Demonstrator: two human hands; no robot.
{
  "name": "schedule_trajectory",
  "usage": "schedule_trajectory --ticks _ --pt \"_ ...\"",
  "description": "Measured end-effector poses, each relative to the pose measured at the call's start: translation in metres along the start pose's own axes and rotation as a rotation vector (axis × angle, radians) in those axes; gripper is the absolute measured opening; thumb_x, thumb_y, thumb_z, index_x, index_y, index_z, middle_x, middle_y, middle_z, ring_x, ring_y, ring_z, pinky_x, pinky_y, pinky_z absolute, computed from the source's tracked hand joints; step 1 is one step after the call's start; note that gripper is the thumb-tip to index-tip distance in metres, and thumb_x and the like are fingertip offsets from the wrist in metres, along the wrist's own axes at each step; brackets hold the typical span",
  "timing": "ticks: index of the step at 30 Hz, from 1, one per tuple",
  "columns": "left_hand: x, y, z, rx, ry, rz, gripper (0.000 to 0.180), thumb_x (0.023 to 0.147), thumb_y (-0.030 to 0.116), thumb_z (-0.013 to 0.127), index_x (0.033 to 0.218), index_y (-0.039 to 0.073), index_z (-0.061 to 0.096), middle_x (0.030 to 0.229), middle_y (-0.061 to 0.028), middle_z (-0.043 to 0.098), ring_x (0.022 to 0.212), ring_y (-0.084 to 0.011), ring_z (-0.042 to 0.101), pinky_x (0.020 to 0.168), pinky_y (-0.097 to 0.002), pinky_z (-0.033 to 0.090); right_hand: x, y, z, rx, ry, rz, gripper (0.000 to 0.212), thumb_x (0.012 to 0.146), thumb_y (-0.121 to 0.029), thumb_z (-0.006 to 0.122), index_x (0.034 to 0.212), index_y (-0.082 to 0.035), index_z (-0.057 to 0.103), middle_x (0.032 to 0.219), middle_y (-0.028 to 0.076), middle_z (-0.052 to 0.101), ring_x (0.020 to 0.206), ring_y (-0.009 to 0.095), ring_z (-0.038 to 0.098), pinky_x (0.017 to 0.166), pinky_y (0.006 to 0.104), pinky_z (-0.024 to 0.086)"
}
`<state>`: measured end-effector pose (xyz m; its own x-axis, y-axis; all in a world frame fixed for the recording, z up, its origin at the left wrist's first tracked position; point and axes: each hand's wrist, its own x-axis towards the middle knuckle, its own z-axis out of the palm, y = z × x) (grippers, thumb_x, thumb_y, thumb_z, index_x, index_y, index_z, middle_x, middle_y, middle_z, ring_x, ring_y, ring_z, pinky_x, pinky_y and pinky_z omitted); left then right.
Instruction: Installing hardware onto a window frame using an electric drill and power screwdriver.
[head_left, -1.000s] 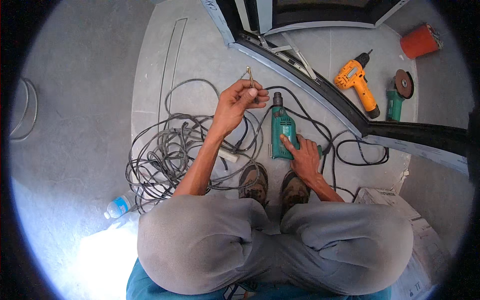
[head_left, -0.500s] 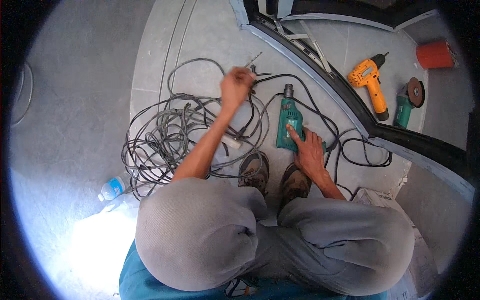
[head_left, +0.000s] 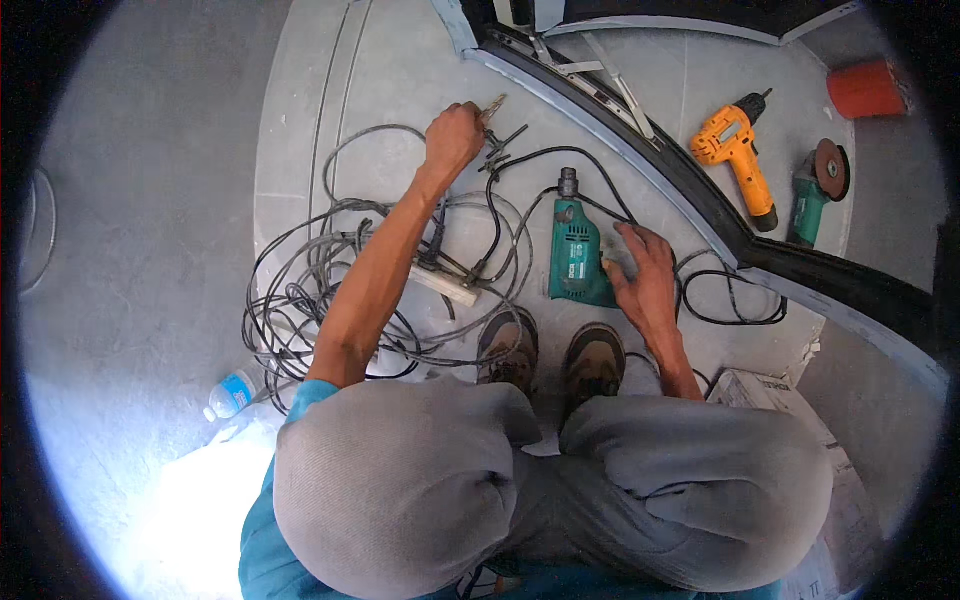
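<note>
My left hand reaches to the far side of the coiled cable, its fingers closed on a drill bit that sticks out past the fingertips. Just beside those fingers lies a dark T-shaped chuck key on the floor, close to a black cord. A green corded drill rests on its side in front of my shoes, chuck facing away from me. At the drill's right, my right hand is open, thumb and fingers apart, the thumb close to the drill's handle.
Tangled cable and a power strip lie at left, a water bottle beyond. A dark metal frame crosses the right; behind it are an orange cordless drill, an angle grinder and a red cylinder. A carton stands near right.
My left hand has moved slightly left and away from me, and the bit shows in its fingers. My right hand has come off the drill and shifted right.
</note>
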<state>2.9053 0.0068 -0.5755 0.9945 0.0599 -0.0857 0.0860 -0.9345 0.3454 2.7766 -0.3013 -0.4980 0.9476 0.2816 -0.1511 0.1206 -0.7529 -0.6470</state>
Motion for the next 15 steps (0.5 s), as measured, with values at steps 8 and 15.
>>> schedule_trajectory --ticks 8,15 --pt "0.009 -0.015 -0.015 0.059 -0.092 0.028 0.022 0.084 0.021 0.057 0.090 0.000 0.059 0.083 -0.0176 0.064 0.075 -0.0326 0.063 0.068 -0.0413 0.049 0.017 -0.022 0.003 0.113 0.141 -0.135 0.039 0.075 -0.011 0.065 0.113 -0.005 0.060 0.107 0.014 0.059 0.102 0.029 0.052 0.088 0.0377 0.043" --pt "-0.084 0.125 -0.085 -1.354 -0.396 -0.086 0.023 0.091 0.019 0.055 0.101 -0.001 0.055 0.086 -0.0081 0.061 0.078 -0.0150 0.060 0.066 -0.0296 0.053 0.051 -0.044 -0.036 0.871 0.101 0.205 0.029 0.084 -0.020 0.064 0.101 0.004 0.064 0.086 0.007 0.062 0.070 0.010 0.054 0.064 0.0235 0.045"
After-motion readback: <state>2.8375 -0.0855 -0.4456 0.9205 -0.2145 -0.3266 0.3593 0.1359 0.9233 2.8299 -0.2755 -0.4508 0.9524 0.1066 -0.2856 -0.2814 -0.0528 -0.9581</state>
